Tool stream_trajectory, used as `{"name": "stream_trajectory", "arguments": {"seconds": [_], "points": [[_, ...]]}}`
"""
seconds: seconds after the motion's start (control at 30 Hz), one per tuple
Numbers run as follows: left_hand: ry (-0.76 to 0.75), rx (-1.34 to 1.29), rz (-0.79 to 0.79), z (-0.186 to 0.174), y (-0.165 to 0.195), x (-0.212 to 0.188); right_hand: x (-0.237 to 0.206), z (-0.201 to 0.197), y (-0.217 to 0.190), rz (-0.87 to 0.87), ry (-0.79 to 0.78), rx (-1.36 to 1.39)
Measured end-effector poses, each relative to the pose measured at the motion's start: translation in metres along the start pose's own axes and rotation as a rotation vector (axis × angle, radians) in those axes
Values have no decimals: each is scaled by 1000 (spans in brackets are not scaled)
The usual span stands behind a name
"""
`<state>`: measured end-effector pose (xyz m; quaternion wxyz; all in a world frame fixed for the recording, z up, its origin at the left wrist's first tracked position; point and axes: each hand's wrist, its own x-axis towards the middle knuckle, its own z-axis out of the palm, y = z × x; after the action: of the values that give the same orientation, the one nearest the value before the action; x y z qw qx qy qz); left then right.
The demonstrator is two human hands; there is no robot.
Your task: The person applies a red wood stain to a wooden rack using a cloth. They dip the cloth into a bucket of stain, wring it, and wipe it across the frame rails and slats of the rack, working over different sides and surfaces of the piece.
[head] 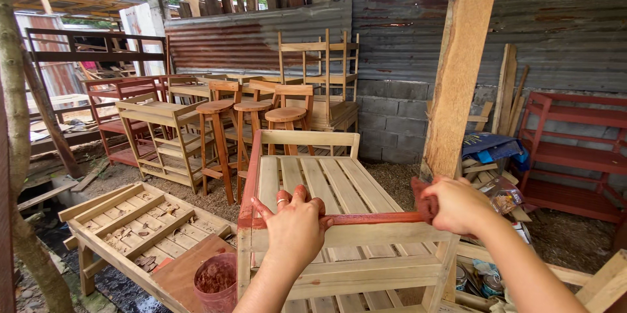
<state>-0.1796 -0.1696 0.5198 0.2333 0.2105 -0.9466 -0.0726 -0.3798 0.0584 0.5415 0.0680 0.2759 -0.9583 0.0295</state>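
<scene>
A bare wooden slatted rack (339, 186) lies in front of me, its left rail and one cross rail (372, 218) stained red-brown. My left hand (295, 225) rests flat on that cross rail, fingers spread and smeared with stain. My right hand (457, 205) grips a stain-soaked rag (423, 203) pressed on the right end of the same rail. A reddish bucket of stain (215, 281) stands at the lower left beside the rack.
Another unpainted slatted frame (130, 221) lies to the left. Round-seat stools (251, 114), shelving units and stacked chairs stand behind. A thick wooden post (457, 65) rises at the right, near a red shelf (575, 150). Cans (480, 281) sit on the ground below.
</scene>
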Motion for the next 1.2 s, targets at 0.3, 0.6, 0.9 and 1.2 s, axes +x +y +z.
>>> {"name": "stream_trajectory", "arguments": {"seconds": [0.3, 0.6, 0.9, 1.2], "points": [[-138, -16, -86, -26, -3, -10, -30, -20, -141, -401, -49, 209], [488, -153, -292, -44, -83, -43, -58, -37, -265, -666, 88, 284], [467, -69, -112, -20, -33, -36, -41, -27, -186, -474, 14, 305], [138, -168, 120, 23, 91, -22, -21, 0, 42, 21, 80, 162]]}}
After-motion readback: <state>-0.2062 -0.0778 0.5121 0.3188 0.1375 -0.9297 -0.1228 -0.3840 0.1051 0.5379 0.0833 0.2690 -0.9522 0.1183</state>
